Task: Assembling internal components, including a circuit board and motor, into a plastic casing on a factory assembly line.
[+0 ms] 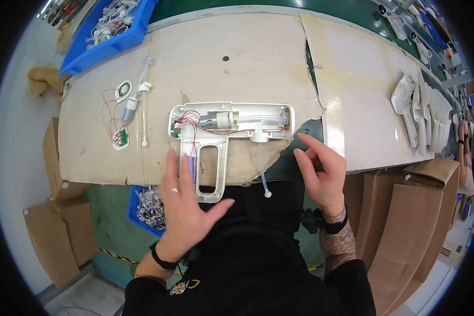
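The left grip (187, 211) is spreading its fingers and thumb over the handle side of an open white housing (222, 164), pinching nothing visible; whether it is touching the handle I cannot tell. The right grip (325, 174) is curling loosely, thumb and forefinger apart, holding nothing that shows.

Farthest left of the left grip and ahead of it, a blue tray (79, 64) is holding tangled parts. Nearer on that side, a wired set (128, 111) and a white tube with a collar (145, 121) are lying on the surface (189, 58), apparently waiting for another unit. Lower, just left of the left grip, a blue bin (131, 206) is holding more parts.

Just ahead of the left grip, the housing is lying with its inside showing. A motor (209, 122) and clear tubing (252, 119) are sitting in its barrel, so most of the fitting seems done. Red wires (191, 117) are looping loosely, and between the grips a thin tube (263, 166) is hanging past the edge; tidying these and closing the housing appear left. Beyond the right grip, white shells (404, 102) are standing in a row, possibly covers.
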The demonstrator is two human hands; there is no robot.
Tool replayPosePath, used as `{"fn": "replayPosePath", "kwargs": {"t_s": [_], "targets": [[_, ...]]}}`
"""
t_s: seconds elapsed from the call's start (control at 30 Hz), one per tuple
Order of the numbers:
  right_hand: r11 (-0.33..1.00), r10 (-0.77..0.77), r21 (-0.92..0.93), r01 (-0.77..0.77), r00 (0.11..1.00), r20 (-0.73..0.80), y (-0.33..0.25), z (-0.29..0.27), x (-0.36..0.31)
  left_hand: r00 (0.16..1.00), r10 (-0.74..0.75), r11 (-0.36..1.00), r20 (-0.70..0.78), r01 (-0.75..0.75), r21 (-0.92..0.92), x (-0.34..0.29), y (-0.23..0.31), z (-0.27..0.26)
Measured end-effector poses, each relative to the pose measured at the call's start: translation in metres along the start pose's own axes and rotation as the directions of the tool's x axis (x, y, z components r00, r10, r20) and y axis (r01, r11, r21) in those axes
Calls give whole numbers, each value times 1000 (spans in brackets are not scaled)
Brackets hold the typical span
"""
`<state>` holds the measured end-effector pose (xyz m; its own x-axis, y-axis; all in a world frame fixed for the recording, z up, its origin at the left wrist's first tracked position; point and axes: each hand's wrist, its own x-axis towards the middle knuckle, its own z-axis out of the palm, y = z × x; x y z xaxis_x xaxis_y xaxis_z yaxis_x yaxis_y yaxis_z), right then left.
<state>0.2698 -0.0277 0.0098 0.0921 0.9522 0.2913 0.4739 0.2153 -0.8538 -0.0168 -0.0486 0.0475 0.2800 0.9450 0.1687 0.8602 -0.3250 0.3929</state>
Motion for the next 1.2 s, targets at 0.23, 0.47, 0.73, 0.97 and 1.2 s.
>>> {"fn": "replayPosePath", "kwargs": {"t_s": [0.23,0.47,0.73,0.97,1.2], "targets": [[993,77,106,-55,974,-213,16,-6,-18,994,84,995,-72,-87,-41,42,-3,8],[998,-44,-64,27,958,-284,23,-1,-20,994,100,994,-34,-101,-47,194,-9,15],[940,-252,-304,158,920,-300,25,10,-7,985,107,992,-134,-115,-52,396,1,83],[914,-274,-382,135,900,-338,23,11,-9,960,94,995,-262,-103,-19,468,6,128],[903,-280,-410,127,898,-339,25,11,-13,940,-92,996,-328,84,-37,457,31,140]]}}
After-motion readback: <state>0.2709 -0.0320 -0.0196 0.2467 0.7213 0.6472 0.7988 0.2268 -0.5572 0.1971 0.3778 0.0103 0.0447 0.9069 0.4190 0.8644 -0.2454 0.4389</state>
